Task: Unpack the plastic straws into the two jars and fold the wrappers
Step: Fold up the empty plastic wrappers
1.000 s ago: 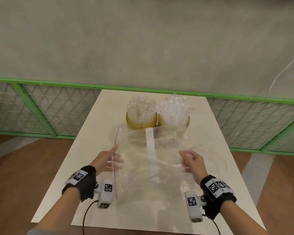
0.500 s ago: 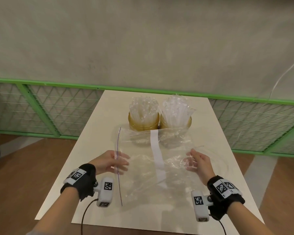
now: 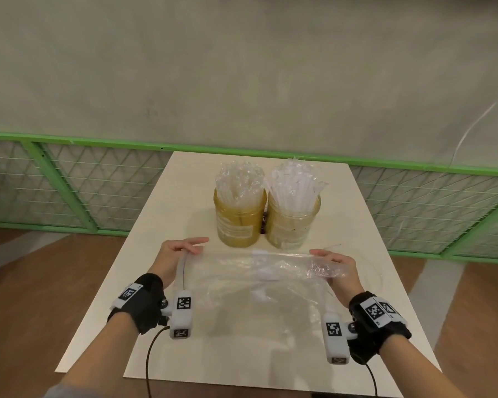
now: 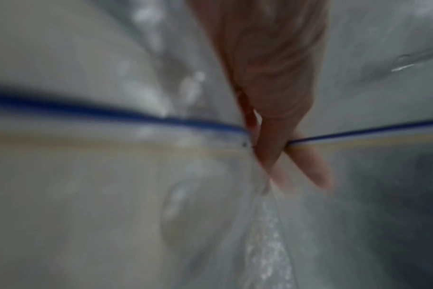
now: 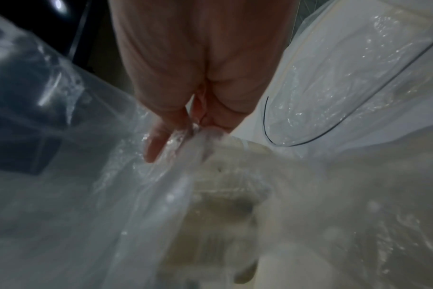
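The person's 2 hands are holding a clear plastic wrapper [image 3: 250, 271] up over the near half of the white bench [image 3: 184, 196], one hand at each end. The left hand [image 3: 179, 251] is pinching the wrapper's left edge, where a thin blue line [image 4: 111, 114] is running along the plastic; the left wrist view is showing thumb and fingers [image 4: 307, 168] closing together on that line. The right hand [image 3: 335, 262] is gripping the crumpled right end, and the right wrist view is showing its fingers [image 5: 158, 144] bunching the film. The wrapper's top edge is stretching between the hands, while the rest is hanging down toward the bench; whether it is touching the surface is unclear.

Just beyond the wrapper, 2 yellowish jars are standing upright side by side: the left jar [image 3: 239, 222] and the right jar [image 3: 292, 222], each holding a packed bunch of clear straws [image 3: 293, 185]. A second clear wrapper [image 5: 346, 88] with a dark edge line is lying on the bench beside the right hand.
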Available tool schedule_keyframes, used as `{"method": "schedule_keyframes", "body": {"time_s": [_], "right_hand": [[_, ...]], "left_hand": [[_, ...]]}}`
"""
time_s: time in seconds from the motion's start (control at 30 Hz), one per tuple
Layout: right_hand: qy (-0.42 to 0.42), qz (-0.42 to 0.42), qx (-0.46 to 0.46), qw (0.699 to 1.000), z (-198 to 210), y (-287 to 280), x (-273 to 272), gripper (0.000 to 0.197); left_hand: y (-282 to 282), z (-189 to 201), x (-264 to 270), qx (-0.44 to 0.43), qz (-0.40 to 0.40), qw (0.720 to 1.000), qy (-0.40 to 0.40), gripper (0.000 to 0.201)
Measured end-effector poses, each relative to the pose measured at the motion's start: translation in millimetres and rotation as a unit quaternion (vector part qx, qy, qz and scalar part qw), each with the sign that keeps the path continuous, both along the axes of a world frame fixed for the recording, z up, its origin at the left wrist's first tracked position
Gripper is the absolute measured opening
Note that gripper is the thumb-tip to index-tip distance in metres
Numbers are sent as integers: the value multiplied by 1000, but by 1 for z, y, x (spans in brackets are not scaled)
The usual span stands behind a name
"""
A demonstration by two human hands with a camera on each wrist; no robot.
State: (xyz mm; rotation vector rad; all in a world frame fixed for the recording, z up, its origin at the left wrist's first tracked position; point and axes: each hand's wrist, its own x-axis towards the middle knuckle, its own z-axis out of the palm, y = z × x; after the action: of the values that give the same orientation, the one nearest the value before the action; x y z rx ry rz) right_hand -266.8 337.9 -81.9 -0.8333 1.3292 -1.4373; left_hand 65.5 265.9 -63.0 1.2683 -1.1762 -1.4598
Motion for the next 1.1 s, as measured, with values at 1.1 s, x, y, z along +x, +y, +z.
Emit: {"method": "schedule_keyframes", "body": {"time_s": [1.1], "right_hand": [[43,86,211,973,-19,-6,1,61]], "left_hand": [[-5,-19,-2,31,30,999,-22,20]]}}
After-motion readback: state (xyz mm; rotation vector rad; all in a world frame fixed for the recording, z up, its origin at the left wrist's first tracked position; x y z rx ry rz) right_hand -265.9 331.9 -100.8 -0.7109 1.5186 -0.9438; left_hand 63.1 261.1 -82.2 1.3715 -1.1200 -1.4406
